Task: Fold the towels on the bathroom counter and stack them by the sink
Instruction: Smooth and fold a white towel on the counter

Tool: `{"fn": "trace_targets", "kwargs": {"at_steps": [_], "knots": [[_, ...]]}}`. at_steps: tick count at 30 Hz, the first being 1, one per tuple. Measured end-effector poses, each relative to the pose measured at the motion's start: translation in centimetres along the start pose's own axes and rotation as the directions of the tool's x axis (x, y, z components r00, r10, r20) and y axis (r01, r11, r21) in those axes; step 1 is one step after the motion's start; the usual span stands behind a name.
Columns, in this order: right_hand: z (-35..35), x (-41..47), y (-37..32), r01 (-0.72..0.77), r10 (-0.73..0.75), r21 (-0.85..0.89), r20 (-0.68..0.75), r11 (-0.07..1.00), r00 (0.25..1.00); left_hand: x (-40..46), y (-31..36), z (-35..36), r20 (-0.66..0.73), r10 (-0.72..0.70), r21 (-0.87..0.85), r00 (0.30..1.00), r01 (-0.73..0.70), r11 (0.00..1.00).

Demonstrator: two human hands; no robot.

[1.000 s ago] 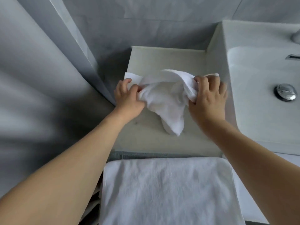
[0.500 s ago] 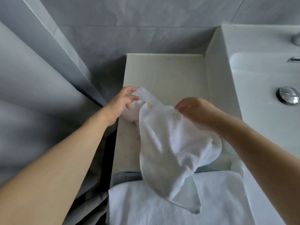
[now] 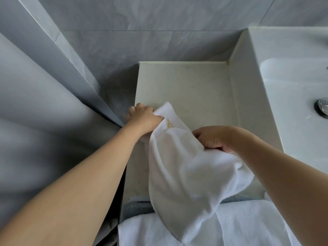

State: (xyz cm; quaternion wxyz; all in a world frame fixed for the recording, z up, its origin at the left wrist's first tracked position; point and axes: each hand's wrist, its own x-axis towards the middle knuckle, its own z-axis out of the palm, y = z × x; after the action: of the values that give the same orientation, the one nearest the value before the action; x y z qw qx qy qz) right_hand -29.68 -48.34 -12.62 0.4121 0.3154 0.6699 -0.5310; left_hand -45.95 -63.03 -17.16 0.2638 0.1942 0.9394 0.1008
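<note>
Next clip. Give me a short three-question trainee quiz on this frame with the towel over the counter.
1. True or false: the white towel already lies folded flat on the counter.
2. Which hand grips the towel corner nearest the gold embroidery? A) left hand B) right hand C) neither
3. Fill in: the lower end of the held towel hangs over another white ____ at the bottom of the view.

Key
1. False: it is held up, loose and bunched, by the left hand and the right hand.
2. A.
3. towel: the flat towel lies at the near edge, left of the sink.
</note>
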Motion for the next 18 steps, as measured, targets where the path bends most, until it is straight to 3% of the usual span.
{"fn": "trace_targets", "kwargs": {"at_steps": [2, 4, 7, 8, 10, 11, 13, 14, 15, 16, 18], "knots": [[-0.4, -0.7, -0.2, 0.123, -0.133, -0.058, -0.227, 0.991, 0.965, -0.7, 0.2, -0.9, -0.024, 0.068, -0.411, 0.997, -0.072, 0.909], [-1.7, -1.9, -0.5, 0.265, -0.274, -0.075, -0.354, 0.961, 0.894, -1.4, 0.5, -2.5, -0.082, 0.075, -0.758, 0.994, -0.111, 0.643], [-4.3, -3.9, -2.5, 0.471, -0.424, -0.02, -0.468, 0.882, 0.775, -1.2, 0.9, -4.7, -0.123, 0.102, -0.915, 0.987, -0.153, 0.373], [-5.2, -4.3, -3.5, 0.504, -0.479, -0.095, -0.498, 0.859, 0.723, -0.9, 1.3, -5.3, -0.127, 0.094, -0.939, 0.987, -0.151, 0.308], [-6.8, -3.8, -5.5, 0.411, -0.606, -0.448, -0.535, 0.794, 0.588, 0.1, 2.0, -5.8, -0.156, -0.019, -0.963, 0.988, -0.148, 0.224], [-7.6, -3.2, -6.5, 0.294, -0.661, -0.617, -0.53, 0.73, 0.531, 0.8, 2.3, -5.8, -0.192, -0.139, -0.951, 0.972, -0.15, 0.27], [-8.8, -1.3, -7.9, 0.081, -0.726, -0.789, -0.514, 0.609, 0.456, 1.9, 2.6, -5.2, -0.423, -0.368, -0.769, 0.828, -0.113, 0.63], [-9.4, 0.0, -8.3, -0.019, -0.748, -0.829, -0.515, 0.559, 0.42, 2.1, 2.7, -4.8, -0.59, -0.328, -0.6, 0.738, -0.13, 0.789], [-9.9, 1.4, -8.6, -0.107, -0.759, -0.844, -0.522, 0.525, 0.389, 2.4, 3.0, -4.0, -0.7, -0.17, -0.416, 0.693, -0.203, 0.887], [-10.3, 2.9, -8.7, -0.16, -0.759, -0.841, -0.536, 0.517, 0.369, 2.8, 3.4, -2.9, -0.71, 0.02, -0.252, 0.703, -0.28, 0.926], [-10.7, 5.8, -8.2, -0.227, -0.712, -0.816, -0.575, 0.531, 0.402, 3.6, 3.1, -0.4, -0.494, 0.28, -0.024, 0.823, -0.335, 0.942]]}}
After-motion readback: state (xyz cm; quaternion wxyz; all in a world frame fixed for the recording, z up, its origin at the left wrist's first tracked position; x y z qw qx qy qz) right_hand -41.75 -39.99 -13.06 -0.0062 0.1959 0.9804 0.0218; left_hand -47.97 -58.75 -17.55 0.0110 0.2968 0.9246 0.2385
